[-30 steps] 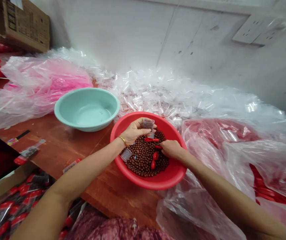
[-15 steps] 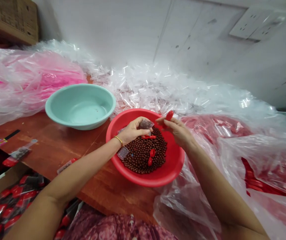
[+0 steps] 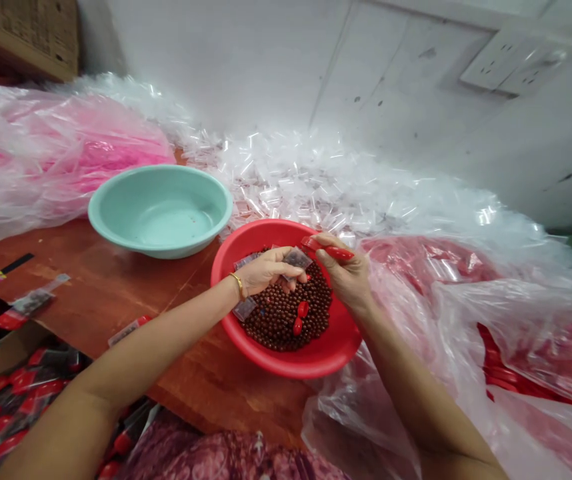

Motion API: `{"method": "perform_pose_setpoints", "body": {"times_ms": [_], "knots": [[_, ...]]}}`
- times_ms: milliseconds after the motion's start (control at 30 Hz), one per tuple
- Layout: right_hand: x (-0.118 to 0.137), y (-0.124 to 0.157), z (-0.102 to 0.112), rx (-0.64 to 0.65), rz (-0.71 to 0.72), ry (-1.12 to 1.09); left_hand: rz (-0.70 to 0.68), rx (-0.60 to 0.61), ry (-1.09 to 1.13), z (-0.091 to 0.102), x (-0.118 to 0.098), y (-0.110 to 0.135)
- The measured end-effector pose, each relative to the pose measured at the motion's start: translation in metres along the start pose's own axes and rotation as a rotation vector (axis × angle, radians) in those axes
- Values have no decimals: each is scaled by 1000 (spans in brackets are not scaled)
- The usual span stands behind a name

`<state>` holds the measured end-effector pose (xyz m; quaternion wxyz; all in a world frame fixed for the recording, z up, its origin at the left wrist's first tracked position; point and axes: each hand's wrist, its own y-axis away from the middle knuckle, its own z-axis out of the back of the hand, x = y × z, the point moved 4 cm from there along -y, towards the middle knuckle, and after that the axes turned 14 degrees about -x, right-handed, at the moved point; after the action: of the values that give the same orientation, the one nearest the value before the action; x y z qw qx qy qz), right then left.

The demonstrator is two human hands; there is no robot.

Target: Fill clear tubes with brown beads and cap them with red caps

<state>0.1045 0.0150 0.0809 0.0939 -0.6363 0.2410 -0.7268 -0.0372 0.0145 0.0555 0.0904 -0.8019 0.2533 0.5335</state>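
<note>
My left hand (image 3: 270, 270) is closed on a small clear plastic container (image 3: 297, 259) filled with dark beads, held tilted over the red basin (image 3: 239, 235). Close to its right end, my right hand (image 3: 349, 270) pinches a red flip-top cap (image 3: 339, 253); whether cap and container touch I cannot tell. Below both hands the basin holds a heap of shiny brown beads (image 3: 279, 327). On the beads lie another open red cap (image 3: 301, 318) and a clear container (image 3: 245, 308) near the left wall.
A pale green basin (image 3: 161, 175) stands left of the red one. Clear plastic containers (image 3: 311, 173) are heaped along the wall. Plastic bags (image 3: 466, 373) with red caps lie at right, a pink bag (image 3: 66, 147) at left. A box of filled red-capped containers (image 3: 26, 400) is at lower left.
My right hand has turned and brought the red cap down and left to the container's end. My left hand still holds the container, now lower and more level.
</note>
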Motion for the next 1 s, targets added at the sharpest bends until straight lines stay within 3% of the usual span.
{"method": "perform_pose_setpoints", "body": {"times_ms": [133, 367, 467, 600, 833, 1000], "knots": [[11, 9, -4, 29, 175, 125, -5, 7, 16, 1, 0, -1], [8, 23, -4, 0, 214, 172, -79, 14, 9, -3, 2, 1], [10, 30, -6, -54, 310, 207, -79, 66, 65, -7, 2, 4], [15, 32, -7, -80, 417, 269, -7, 108, 138, -7, 2, 4], [21, 31, -1, 41, 655, 422, 96, 109, 133, -4, 2, 3], [25, 39, -7, -8, 819, 481, 151, 51, 152, -2, 6, -1]]}}
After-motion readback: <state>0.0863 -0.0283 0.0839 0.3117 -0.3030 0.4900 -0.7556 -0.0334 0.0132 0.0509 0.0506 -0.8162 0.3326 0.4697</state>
